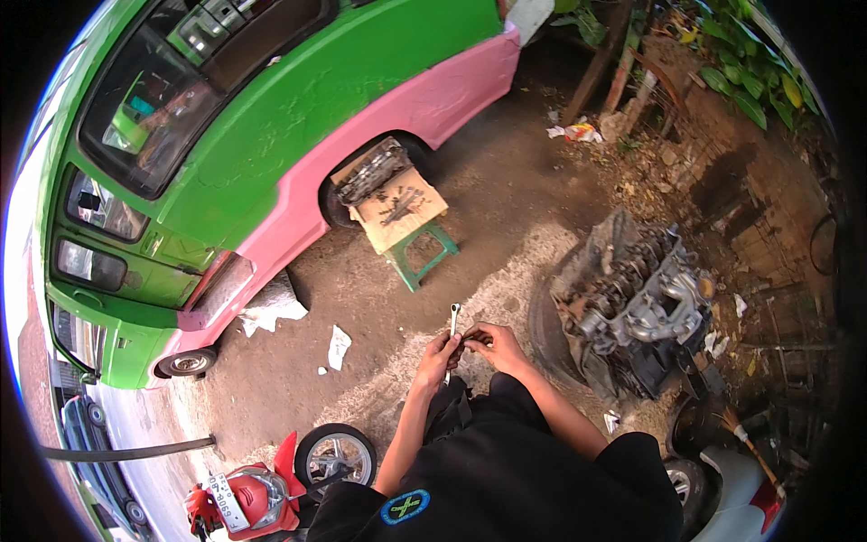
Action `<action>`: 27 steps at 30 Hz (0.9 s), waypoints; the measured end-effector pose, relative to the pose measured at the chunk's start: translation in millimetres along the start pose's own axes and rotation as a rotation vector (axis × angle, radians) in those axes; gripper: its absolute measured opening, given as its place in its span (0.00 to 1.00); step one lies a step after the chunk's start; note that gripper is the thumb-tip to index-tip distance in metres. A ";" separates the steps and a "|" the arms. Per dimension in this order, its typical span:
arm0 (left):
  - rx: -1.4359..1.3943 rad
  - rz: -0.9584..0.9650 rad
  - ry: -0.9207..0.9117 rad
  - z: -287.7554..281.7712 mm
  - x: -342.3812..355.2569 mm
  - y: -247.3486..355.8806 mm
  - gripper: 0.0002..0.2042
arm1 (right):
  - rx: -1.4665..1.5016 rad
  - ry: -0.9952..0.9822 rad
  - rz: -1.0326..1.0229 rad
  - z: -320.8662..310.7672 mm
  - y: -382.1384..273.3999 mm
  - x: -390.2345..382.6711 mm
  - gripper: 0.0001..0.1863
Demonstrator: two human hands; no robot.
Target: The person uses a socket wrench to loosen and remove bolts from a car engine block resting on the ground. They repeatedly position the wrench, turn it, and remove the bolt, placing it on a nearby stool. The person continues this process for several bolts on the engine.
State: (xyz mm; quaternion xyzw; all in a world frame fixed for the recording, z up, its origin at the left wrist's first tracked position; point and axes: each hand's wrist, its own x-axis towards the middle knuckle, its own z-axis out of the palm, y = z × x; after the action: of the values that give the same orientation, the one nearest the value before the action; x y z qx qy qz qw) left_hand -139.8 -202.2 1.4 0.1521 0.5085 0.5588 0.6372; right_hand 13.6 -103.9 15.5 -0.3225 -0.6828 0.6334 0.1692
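Ahead of you the ground [506, 194] is brown dirt with a paler, rougher strip. On it stands a green stool [400, 266], topped by a tan board [384, 237] bearing a long, grimy metal part [372, 172] and a cluster of small dark pieces [404, 204]. To your right lies a tire [542, 334]; white scraps [338, 347] lie to your left.

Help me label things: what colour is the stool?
The stool is green, seen in the head view, the only one.
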 end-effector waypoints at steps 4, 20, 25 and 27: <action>-0.006 0.037 0.054 -55.9 1.3 32.9 0.12 | 0.196 0.087 0.043 47.0 2.4 49.2 0.07; -0.075 -0.017 0.233 -182.9 100.3 138.7 0.10 | 1.190 0.333 0.355 117.1 0.0 224.8 0.08; -0.016 -0.090 0.213 -217.3 159.0 181.9 0.10 | 0.995 0.218 0.402 121.5 18.2 313.7 0.10; 0.039 -0.150 0.229 -230.8 183.3 202.9 0.10 | 0.955 0.283 0.417 121.0 26.4 353.3 0.10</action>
State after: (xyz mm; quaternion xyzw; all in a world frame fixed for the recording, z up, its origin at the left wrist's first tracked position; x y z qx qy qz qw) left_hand -467.8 -63.0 -32.3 0.0613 0.5986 0.5134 0.6118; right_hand -317.4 35.6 -89.9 -0.4204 -0.2109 0.8439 0.2580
